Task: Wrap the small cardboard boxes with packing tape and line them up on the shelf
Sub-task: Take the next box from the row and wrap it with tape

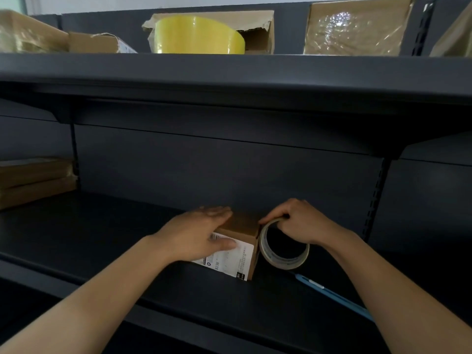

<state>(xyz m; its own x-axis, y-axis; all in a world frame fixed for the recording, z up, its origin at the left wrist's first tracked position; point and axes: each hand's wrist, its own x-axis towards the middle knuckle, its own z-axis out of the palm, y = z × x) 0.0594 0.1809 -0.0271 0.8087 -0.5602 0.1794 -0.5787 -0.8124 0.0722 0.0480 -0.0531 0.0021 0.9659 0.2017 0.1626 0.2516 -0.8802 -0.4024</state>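
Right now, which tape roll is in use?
The pale roll on the lower shelf: the right hand grips it beside the labelled box. The yellow roll sits untouched on the top shelf.

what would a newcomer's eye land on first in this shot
First the hands on the dark lower shelf: the left hand lies flat on a small cardboard box, the right hand grips a tape roll against the box's right side. Then the big yellow roll on the top shelf above.

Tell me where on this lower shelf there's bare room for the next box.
Bare lower shelf between the stacked flat boxes at left and the labelled box. Right of it is crowded: tape roll, blue tool.
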